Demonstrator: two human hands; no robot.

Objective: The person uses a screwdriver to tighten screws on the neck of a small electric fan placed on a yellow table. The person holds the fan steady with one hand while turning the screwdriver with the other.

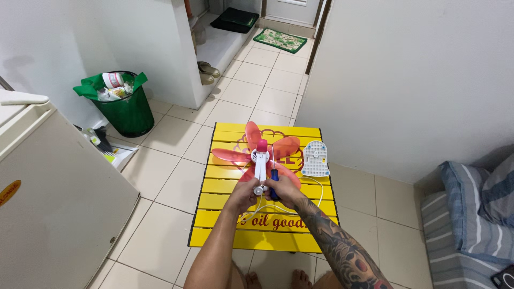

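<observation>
Left hand point(243, 195) is clenched in a grip around the base of a small white fan point(261, 163). Right hand point(282, 190), just beside it, grips a blue-handled screwdriver point(273, 174). Pink blades point(267, 152) spread beyond both grips, above the yellow tabletop point(225, 219).

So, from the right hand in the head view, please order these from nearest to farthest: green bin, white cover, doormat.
1. White cover: on the yellow table, just beyond the right hand.
2. Green bin: on the floor, far left.
3. Doormat: at the top, by the door.
</observation>
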